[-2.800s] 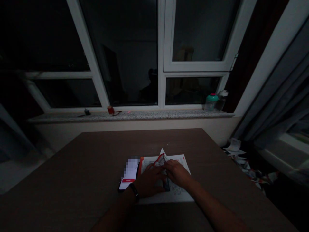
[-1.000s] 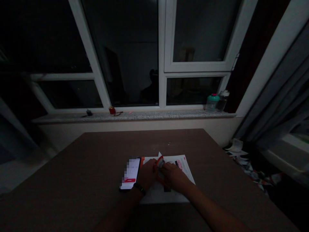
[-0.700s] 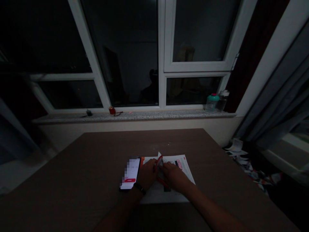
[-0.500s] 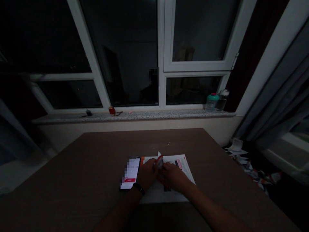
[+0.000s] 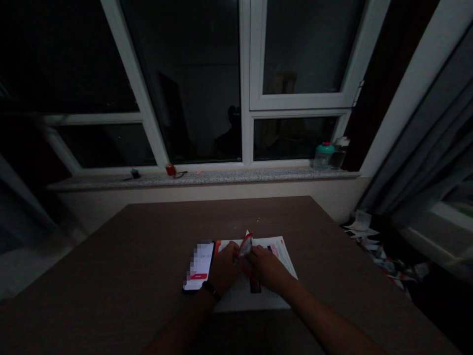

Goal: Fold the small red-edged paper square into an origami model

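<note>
Between my two hands is a folded piece of paper (image 5: 246, 243), white with red edges, its pointed tip sticking up. My left hand (image 5: 226, 266), with a dark band at the wrist, closes its fingers on the paper's left side. On the other side, my right hand (image 5: 266, 266) pinches it with bent fingers. Both hands are above a printed sheet (image 5: 236, 301) that lies flat on the table. A phone (image 5: 201, 266) with a lit screen lies just left of my left hand. The lower part of the folded paper is hidden by my fingers.
The brown table (image 5: 121, 266) stands below a window sill (image 5: 229, 176). On the sill are a small red jar (image 5: 170, 169), a dark little object (image 5: 135, 173) and a teal-lidded bottle (image 5: 324, 156). Loose papers (image 5: 384, 261) are heaped right of the table.
The folded paper's red-edged flap has shifted slightly right and stands more open. My hands have moved only a little, still holding it. The phone and sheet stay put.
</note>
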`<control>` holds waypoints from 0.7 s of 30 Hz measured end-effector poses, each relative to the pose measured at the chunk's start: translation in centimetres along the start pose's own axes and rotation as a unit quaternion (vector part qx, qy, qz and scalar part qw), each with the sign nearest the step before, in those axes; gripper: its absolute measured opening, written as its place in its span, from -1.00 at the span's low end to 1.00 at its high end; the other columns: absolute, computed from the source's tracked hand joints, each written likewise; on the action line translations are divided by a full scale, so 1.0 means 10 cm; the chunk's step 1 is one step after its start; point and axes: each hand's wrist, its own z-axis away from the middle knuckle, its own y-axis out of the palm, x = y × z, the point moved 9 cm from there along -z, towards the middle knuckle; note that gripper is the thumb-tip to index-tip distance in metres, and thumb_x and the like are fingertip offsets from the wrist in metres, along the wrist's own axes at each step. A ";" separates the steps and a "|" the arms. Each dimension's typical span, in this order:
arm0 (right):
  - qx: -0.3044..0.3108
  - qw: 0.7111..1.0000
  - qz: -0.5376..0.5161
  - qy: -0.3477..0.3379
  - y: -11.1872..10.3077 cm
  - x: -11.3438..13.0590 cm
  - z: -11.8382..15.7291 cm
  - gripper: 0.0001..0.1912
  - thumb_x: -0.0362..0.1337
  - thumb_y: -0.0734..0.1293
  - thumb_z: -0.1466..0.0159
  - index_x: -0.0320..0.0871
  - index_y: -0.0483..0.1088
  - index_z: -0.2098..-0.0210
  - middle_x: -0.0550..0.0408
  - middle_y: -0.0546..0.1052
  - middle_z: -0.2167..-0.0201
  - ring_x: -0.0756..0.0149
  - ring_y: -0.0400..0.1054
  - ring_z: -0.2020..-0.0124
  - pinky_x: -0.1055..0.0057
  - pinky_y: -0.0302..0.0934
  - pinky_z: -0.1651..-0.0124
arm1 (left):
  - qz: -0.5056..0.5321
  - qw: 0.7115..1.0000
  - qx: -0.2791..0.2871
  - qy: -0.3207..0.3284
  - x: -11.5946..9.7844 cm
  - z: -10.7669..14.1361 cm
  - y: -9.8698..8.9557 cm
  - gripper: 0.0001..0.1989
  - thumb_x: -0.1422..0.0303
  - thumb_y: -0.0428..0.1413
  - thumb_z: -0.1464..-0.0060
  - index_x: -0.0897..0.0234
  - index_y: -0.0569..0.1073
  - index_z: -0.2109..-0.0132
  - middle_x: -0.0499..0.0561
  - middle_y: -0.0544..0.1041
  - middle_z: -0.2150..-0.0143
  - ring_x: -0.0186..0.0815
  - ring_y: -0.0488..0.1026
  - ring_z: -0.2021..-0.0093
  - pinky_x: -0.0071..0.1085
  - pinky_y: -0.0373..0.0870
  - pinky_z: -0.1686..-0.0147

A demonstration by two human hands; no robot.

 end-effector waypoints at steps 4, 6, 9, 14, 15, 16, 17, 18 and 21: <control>-0.010 0.998 -0.058 0.017 -0.05 -0.08 0.02 -0.72 -0.46 0.18 -0.32 -0.19 0.41 0.04 -0.05 0.46 0.08 0.19 0.27 0.03 0.33 0.11 -0.02 | 0.035 0.998 0.016 0.055 -0.11 0.02 0.00 -0.93 0.36 0.06 -0.18 0.22 0.35 0.18 -0.03 0.47 0.27 -0.26 0.43 0.27 -0.38 0.33 0.26; -0.026 0.995 -0.097 0.019 -0.09 -0.12 0.04 -0.69 -0.48 0.15 -0.32 -0.18 0.42 0.03 -0.03 0.48 0.09 0.22 0.29 0.03 0.36 0.12 -0.02 | 0.048 0.995 0.028 0.087 -0.18 0.03 0.00 -0.90 0.35 0.06 -0.20 0.22 0.38 0.13 0.00 0.47 0.20 -0.24 0.43 0.20 -0.35 0.35 0.18; -0.037 0.990 -0.136 0.019 -0.11 -0.16 0.06 -0.64 -0.50 0.13 -0.30 -0.16 0.42 0.01 -0.02 0.51 0.08 0.24 0.32 0.03 0.37 0.13 -0.03 | 0.037 0.990 0.053 0.122 -0.27 0.05 0.03 -0.85 0.37 0.06 -0.23 0.21 0.40 0.06 0.04 0.44 0.12 -0.21 0.40 0.11 -0.30 0.35 0.11; -0.044 0.987 -0.153 0.033 -0.11 -0.23 0.07 -0.66 -0.50 0.12 -0.27 -0.17 0.41 0.07 -0.02 0.52 0.11 0.23 0.36 0.04 0.36 0.15 -0.02 | -0.007 0.983 0.117 0.144 -0.33 0.07 0.11 -0.73 0.43 0.08 -0.21 0.21 0.39 -0.06 0.06 0.41 0.04 -0.20 0.36 0.03 -0.29 0.34 0.04; -0.049 0.985 -0.162 0.034 -0.12 -0.24 0.07 -0.66 -0.50 0.12 -0.27 -0.17 0.41 0.08 -0.02 0.52 0.12 0.23 0.36 0.04 0.37 0.16 -0.02 | -0.009 0.982 0.125 0.144 -0.33 0.07 0.11 -0.71 0.42 0.07 -0.21 0.20 0.38 -0.08 0.07 0.42 0.02 -0.19 0.35 0.02 -0.28 0.34 0.02; -0.055 0.983 -0.171 0.033 -0.13 -0.24 0.07 -0.67 -0.50 0.12 -0.26 -0.17 0.40 0.08 -0.02 0.52 0.12 0.23 0.36 0.05 0.37 0.16 -0.02 | -0.007 0.981 0.129 0.145 -0.33 0.08 0.11 -0.70 0.40 0.06 -0.23 0.19 0.37 -0.10 0.07 0.42 0.00 -0.18 0.35 0.00 -0.26 0.33 -0.01; -0.060 0.981 -0.179 0.032 -0.14 -0.25 0.08 -0.67 -0.50 0.12 -0.26 -0.17 0.40 0.08 -0.02 0.51 0.13 0.24 0.36 0.06 0.38 0.17 -0.01 | -0.002 0.980 0.131 0.148 -0.32 0.08 0.11 -0.69 0.37 0.06 -0.24 0.18 0.36 -0.12 0.08 0.43 -0.03 -0.16 0.34 -0.02 -0.24 0.31 -0.04; -0.065 0.980 -0.185 0.031 -0.16 -0.25 0.08 -0.67 -0.50 0.12 -0.27 -0.17 0.39 0.07 -0.02 0.51 0.13 0.24 0.36 0.07 0.38 0.17 -0.01 | 0.006 0.980 0.131 0.150 -0.31 0.08 0.10 -0.68 0.34 0.05 -0.26 0.17 0.35 -0.15 0.08 0.43 -0.05 -0.15 0.34 -0.04 -0.22 0.30 -0.07; -0.072 0.979 -0.187 0.023 -0.19 -0.25 0.08 -0.64 -0.50 0.12 -0.27 -0.16 0.40 0.04 -0.01 0.49 0.12 0.25 0.35 0.09 0.38 0.17 -0.01 | 0.024 0.980 0.134 0.145 -0.25 0.08 0.10 -0.60 0.29 0.07 -0.26 0.14 0.29 -0.21 0.08 0.43 -0.13 -0.13 0.35 -0.09 -0.21 0.28 -0.12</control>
